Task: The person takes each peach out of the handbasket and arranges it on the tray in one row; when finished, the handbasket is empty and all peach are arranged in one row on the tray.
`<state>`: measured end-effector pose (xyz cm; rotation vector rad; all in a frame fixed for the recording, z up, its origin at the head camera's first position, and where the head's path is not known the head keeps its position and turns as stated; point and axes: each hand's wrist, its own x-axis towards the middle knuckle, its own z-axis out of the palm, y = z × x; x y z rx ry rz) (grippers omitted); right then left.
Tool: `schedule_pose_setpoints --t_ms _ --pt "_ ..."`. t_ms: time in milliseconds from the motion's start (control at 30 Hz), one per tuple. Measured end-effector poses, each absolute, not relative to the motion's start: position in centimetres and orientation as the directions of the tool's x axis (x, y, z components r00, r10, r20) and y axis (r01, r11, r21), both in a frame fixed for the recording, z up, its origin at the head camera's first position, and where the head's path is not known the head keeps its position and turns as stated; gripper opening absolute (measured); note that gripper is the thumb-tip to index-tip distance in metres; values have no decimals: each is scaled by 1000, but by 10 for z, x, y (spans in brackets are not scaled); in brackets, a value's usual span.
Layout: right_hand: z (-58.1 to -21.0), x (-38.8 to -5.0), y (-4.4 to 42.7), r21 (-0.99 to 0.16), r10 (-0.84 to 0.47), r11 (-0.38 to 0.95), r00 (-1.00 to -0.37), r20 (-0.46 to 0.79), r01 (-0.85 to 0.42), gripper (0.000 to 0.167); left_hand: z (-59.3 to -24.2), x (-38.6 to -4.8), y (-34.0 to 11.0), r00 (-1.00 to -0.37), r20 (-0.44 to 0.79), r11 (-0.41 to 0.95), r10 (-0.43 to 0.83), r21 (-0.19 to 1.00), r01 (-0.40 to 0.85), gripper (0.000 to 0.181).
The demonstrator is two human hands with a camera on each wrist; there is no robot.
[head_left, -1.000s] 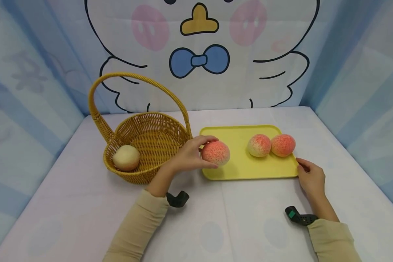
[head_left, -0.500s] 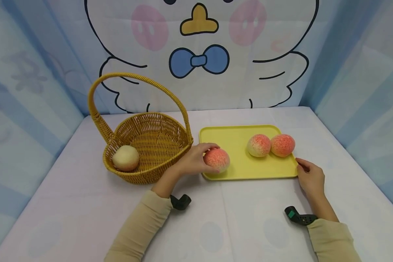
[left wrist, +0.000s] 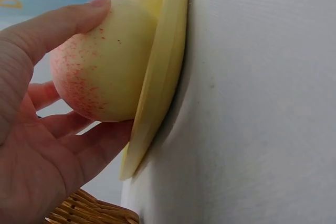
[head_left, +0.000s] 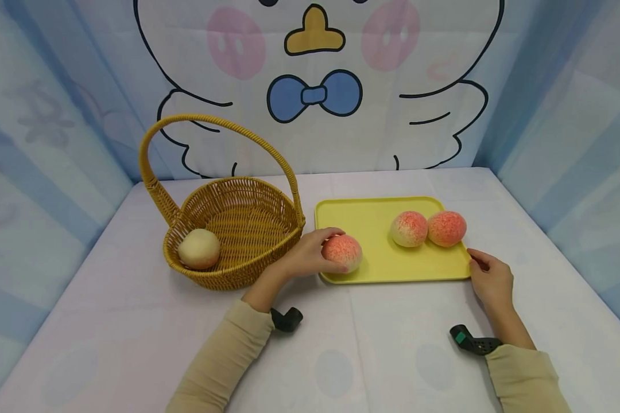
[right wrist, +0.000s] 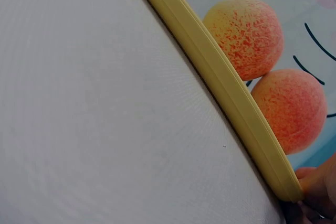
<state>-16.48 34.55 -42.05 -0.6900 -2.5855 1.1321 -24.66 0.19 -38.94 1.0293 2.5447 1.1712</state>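
Observation:
At the left end of the yellow tray my left hand holds a pink-speckled peach. In the left wrist view the thumb lies over the peach and the fingers curl beneath it, close against the tray's rim. Across the tray, my right hand pinches the front right corner. The right wrist view has the fingers at the rim's end, partly cut off. Two more peaches, one paler and one redder, sit side by side on the tray's right part.
Left of the tray stands a brown wicker basket with a tall arched handle. A pale peach lies inside it, at the left. A white cloth covers the table, and a printed curtain hangs behind.
My left hand has lowered the peach slightly toward the front left of the tray and still holds it. The right hand stays at the tray's corner.

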Motion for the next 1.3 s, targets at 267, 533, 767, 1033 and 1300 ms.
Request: schedule_pose_setpoints --t_ms 267,533,767,1033,1300 --pt "-421 -166 345 -736 515 587 -857 17 338 38 -381 -244 -2 -742 119 474 660 701 534 67" --pt "-422 -165 345 -742 520 567 -854 -12 356 38 -372 -241 -5 -734 138 420 665 743 521 54" --pt "-420 -166 344 -736 520 574 -854 -11 358 38 -377 -245 3 -752 153 436 641 734 521 51" --pt "-419 -166 344 -739 522 569 -853 -16 362 39 -377 -253 19 -773 122 458 622 744 486 51" --pt "-420 -165 344 -739 521 568 -854 -19 363 39 -376 -260 34 -791 88 479 606 753 450 50"
